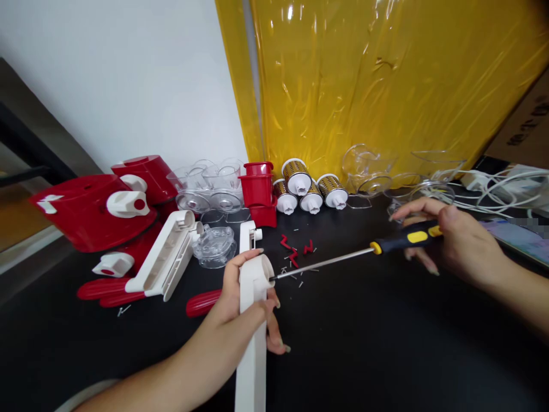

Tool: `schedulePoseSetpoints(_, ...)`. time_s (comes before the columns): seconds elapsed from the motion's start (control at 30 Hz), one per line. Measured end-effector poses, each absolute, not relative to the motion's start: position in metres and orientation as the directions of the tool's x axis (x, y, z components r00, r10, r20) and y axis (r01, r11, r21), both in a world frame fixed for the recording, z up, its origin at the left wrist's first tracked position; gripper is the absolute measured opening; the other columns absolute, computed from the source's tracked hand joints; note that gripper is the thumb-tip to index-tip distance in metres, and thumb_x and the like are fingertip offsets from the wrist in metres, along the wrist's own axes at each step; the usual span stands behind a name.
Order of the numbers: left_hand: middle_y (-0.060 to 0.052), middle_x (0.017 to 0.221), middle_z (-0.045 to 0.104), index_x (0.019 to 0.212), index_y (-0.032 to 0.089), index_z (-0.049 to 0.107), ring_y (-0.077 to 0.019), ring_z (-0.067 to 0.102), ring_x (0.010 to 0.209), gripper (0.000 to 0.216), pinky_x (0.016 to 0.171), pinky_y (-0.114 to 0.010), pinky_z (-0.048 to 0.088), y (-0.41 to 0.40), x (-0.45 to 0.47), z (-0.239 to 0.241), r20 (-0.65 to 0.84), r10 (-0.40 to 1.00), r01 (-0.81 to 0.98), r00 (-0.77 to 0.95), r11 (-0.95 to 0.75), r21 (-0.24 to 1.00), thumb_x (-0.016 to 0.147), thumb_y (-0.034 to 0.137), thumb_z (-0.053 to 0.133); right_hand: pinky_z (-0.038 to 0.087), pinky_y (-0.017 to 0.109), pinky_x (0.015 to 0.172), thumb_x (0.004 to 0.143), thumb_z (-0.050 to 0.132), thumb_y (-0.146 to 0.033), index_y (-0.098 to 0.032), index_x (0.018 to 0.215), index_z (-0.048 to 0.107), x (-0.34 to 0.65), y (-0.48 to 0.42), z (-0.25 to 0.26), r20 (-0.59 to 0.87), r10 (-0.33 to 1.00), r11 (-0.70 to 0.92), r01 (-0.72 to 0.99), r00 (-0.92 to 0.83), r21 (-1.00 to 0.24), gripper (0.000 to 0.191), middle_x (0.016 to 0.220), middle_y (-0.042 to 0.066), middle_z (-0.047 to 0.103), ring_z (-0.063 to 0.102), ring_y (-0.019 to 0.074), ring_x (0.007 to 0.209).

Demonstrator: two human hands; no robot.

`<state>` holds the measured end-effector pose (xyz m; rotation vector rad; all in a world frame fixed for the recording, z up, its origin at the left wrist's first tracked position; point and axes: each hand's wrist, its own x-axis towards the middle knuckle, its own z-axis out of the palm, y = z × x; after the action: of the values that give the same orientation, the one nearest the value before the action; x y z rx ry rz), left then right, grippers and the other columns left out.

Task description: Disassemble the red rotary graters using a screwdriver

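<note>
My left hand [246,312] is wrapped round a long white plastic handle part [253,355], holding it upright over the black table. My right hand [450,240] grips the black and yellow handle of a screwdriver [412,237]. Its long metal shaft runs left, and the tip touches the round head of the white part at its right side. Small red clips [294,252] and several tiny screws [295,277] lie on the table just behind the shaft.
Red housings [90,212], a white open casing [165,257], red handles [201,303], clear plastic cups [212,189], red square parts [258,191] and metal drum blades [311,191] crowd the back left. Yellow plastic sheet [386,80] hangs behind. White cables [497,189] lie at right.
</note>
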<state>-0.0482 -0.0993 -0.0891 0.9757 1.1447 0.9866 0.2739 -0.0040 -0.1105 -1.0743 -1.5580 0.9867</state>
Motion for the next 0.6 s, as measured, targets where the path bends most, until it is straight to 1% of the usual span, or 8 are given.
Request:
schedulePoseSetpoints(0.03,0.008,0.079,0.056,0.134,0.034,0.015,-0.01,0.061,0.047,0.071,0.055,-0.033,0.059,-0.099,-0.05,-0.091,-0.249,0.957,-0.111,0.148,0.266,0.957,0.08,0.013,0.056,0.029,0.023,0.029,0.083,0.041,-0.073,-0.019,0.092,0.061,0.274,-0.005,-0.11,0.251,0.958,0.277,0.237,-0.136,-0.931,0.058,0.051,0.001,0.055,0.041,0.0113,0.031)
schedulePoseSetpoints(0.07,0.008,0.079,0.056,0.135,0.034,0.015,-0.0101,0.061,0.047,0.072,0.054,-0.033,0.059,-0.098,-0.051,-0.094,-0.245,0.955,-0.113,0.166,0.266,0.957,0.08,0.013,0.055,0.028,0.022,0.03,0.084,0.041,-0.072,-0.019,0.086,0.062,0.275,-0.006,-0.109,0.257,0.959,0.281,0.303,-0.118,-0.911,0.057,0.047,0.0,0.051,0.04,0.011,0.032)
schedulePoseSetpoints(0.1,0.007,0.079,0.056,0.136,0.034,0.017,-0.0102,0.061,0.048,0.071,0.054,-0.033,0.059,-0.097,-0.053,-0.097,-0.245,0.952,-0.118,0.183,0.268,0.956,0.079,0.013,0.055,0.029,0.021,0.031,0.084,0.044,-0.069,-0.019,0.081,0.062,0.276,-0.006,-0.108,0.276,0.956,0.293,0.354,-0.099,-0.888,0.054,0.046,-0.001,0.048,0.041,0.0106,0.034)
schedulePoseSetpoints(0.17,0.007,0.079,0.056,0.136,0.034,0.02,-0.0101,0.06,0.049,0.07,0.054,-0.034,0.059,-0.095,-0.056,-0.102,-0.25,0.946,-0.128,0.206,0.279,0.952,0.079,0.014,0.056,0.032,0.021,0.035,0.084,0.052,-0.063,-0.019,0.076,0.061,0.277,-0.006,-0.108,0.322,0.943,0.328,0.394,-0.084,-0.858,0.046,0.05,-0.001,0.048,0.044,0.01,0.039)
schedulePoseSetpoints(0.4,0.006,0.08,0.052,0.139,0.041,0.022,-0.0076,0.056,0.049,0.076,0.058,-0.036,0.059,-0.096,-0.057,-0.098,-0.278,0.943,-0.173,0.183,0.309,0.935,0.078,0.015,0.06,0.039,0.02,0.044,0.083,0.059,-0.056,-0.021,0.08,0.062,0.279,-0.001,-0.112,0.359,0.925,0.379,0.378,-0.126,-0.844,0.035,0.067,0.0,0.054,0.048,0.0096,0.05)
schedulePoseSetpoints(0.5,0.006,0.081,0.052,0.139,0.041,0.023,-0.0075,0.056,0.05,0.077,0.06,-0.038,0.06,-0.098,-0.056,-0.093,-0.296,0.941,-0.168,0.164,0.323,0.932,0.077,0.015,0.059,0.042,0.022,0.049,0.082,0.061,-0.056,-0.022,0.082,0.062,0.281,0.0,-0.112,0.4,0.907,0.416,0.423,-0.132,-0.805,0.033,0.074,0.002,0.058,0.051,0.0116,0.057)
schedulePoseSetpoints(0.6,0.006,0.08,0.051,0.14,0.04,0.022,-0.0076,0.055,0.049,0.077,0.06,-0.04,0.06,-0.097,-0.056,-0.095,-0.294,0.942,-0.168,0.161,0.32,0.932,0.076,0.017,0.061,0.045,0.024,0.058,0.081,0.062,-0.055,-0.024,0.084,0.063,0.282,0.001,-0.111,0.449,0.881,0.461,0.479,-0.147,-0.747,0.031,0.082,0.003,0.061,0.056,0.0144,0.067)
